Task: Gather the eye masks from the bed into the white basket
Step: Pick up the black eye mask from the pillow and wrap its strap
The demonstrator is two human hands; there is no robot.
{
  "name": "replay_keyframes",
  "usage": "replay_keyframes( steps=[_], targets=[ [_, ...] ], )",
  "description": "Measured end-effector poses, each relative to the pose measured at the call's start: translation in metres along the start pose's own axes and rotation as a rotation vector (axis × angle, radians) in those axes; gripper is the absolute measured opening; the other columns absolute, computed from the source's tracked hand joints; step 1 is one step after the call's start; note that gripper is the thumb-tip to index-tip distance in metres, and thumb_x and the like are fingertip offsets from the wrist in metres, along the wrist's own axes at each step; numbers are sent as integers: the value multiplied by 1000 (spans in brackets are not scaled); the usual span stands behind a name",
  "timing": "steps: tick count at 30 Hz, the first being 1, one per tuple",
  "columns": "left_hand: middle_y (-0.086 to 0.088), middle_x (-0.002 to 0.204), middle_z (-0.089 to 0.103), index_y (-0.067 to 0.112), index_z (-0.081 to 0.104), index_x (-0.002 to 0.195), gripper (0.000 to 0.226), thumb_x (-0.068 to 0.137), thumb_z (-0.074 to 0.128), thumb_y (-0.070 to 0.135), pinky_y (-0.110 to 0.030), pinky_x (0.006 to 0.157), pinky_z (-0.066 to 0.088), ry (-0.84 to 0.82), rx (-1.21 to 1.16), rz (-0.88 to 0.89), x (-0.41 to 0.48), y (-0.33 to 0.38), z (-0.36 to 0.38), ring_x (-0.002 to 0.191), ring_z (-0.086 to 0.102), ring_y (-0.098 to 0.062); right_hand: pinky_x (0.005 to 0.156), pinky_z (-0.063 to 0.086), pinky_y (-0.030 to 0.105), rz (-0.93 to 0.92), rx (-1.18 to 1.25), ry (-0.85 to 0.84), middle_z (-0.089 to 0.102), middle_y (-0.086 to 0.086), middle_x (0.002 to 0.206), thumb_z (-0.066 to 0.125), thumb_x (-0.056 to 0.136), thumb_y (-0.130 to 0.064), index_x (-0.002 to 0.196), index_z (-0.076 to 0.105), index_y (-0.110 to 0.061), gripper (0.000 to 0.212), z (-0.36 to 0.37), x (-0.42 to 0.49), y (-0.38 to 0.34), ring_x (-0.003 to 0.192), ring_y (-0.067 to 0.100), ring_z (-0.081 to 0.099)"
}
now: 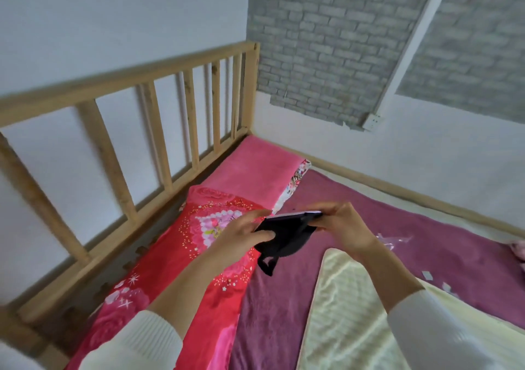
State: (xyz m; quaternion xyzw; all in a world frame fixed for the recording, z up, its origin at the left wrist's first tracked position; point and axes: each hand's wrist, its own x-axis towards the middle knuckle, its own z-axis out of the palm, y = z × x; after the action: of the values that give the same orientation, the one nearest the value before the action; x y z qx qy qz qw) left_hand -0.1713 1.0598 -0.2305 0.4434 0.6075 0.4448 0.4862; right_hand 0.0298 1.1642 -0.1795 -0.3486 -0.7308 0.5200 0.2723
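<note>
No legible text or labels anywhere.

At the centre of the frame we see the eye mask [287, 234] held above the bed sheet [397, 227], with the left hand [241, 237] on its left and the right hand [345, 229] on its right. The pillow [181, 270] lies lower left of it, against the headboard [127, 119] along the left. A folded blanket [349, 313] lies lower right.

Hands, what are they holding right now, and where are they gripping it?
A black eye mask, held by both: left hand at its left end, right hand pinching its upper right edge.
</note>
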Motion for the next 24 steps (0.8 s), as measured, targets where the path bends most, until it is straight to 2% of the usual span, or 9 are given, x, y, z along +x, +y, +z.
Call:
replay_keyframes(
  steps=[1,4,8,11,14,16,20,22,24],
  targets=[
    [13,94,74,41,66,112,34,81,67,27,-5,59,44,9,49,32,-8,6,8,78,66,10,65,53,13,-26,-7,-10,77,-8,72,61,74,17,90,77,-9,35,-1,-11,-3,71,2,69],
    [16,95,76,41,72,102,25,89,58,25,-11,65,50,72,28,45,-32,19,31,83,69,4,71,53,15,-124,-13,-14,76,-3,79,63,73,19,86,78,-14,38,-4,-45,-5,77,5,69],
    [1,85,77,28,74,105,28,90,51,26,-31,57,56,-7,-362,-142,-55,20,62,69,71,-18,76,53,15,-181,-7,-25,68,12,93,62,74,23,94,74,2,32,-12,-95,4,81,4,67],
    [-2,84,74,21,73,104,27,84,59,32,-30,56,55,-86,-378,-179,-70,20,88,67,69,-18,77,50,9,-105,-41,-32,61,6,105,47,74,29,97,72,9,40,-22,-130,15,88,-2,62],
    [-1,93,77,24,78,94,20,77,70,15,-24,56,55,-68,-207,-112,-77,24,120,78,73,-12,82,50,11,-59,-74,77,59,2,113,59,80,16,112,69,-3,39,-31,-157,24,102,9,61],
    [-4,96,78,25,79,89,26,75,70,5,-24,59,56,-2,-246,-82,-79,32,138,81,73,-13,83,51,20,43,20,227,64,2,117,64,84,-2,119,64,-13,37,-39,-174,31,108,19,61],
    [-16,111,72,17,74,104,40,72,67,-5,-31,69,52,58,-348,-13,-78,51,165,100,70,-26,78,51,29,205,348,202,75,-1,99,65,81,-31,109,67,-23,29,-55,-208,40,93,15,69],
    [-21,119,67,13,70,110,45,70,67,-7,-38,78,49,75,-357,-3,-77,59,179,112,63,-36,70,53,23,169,318,127,75,3,87,72,74,-25,103,68,-16,31,-57,-219,41,82,15,71],
    [-23,112,68,5,68,110,46,65,69,-5,-40,79,46,83,-335,-15,-78,63,190,108,63,-39,65,49,23,102,183,158,69,10,72,75,70,-9,88,68,0,21,-59,-224,41,66,17,64]
  ],
)
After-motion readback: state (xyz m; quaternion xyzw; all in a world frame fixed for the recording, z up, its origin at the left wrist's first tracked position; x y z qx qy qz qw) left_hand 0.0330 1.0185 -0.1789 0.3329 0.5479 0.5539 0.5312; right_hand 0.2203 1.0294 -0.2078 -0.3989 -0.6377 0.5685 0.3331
